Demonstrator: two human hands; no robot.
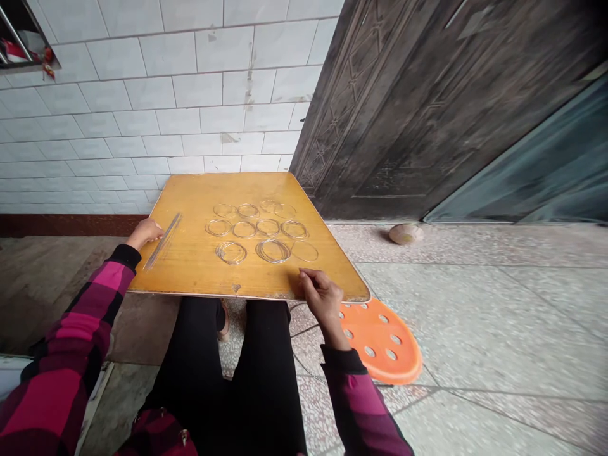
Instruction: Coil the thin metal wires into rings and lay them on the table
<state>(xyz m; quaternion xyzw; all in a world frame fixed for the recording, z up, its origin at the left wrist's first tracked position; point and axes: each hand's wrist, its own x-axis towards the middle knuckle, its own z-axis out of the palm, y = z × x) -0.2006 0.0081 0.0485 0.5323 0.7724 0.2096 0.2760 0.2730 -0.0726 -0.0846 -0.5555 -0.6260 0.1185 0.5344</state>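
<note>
Head view: we faced a white tiled wall point(190, 95) above a yellow wooden board point(228, 190); our left fingers point(154, 228) lay together just beside thin metal rods point(164, 239), our right fingers point(308, 275) curled together near round wire rings point(274, 251).

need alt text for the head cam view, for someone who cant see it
A seated person's left hand and right hand rest on a yellow board across their knees, which holds rows of wire rings and, by the left hand, a bundle of straight wires. Behind it are a tiled wall and dark door; an orange stool sits below right.
</note>
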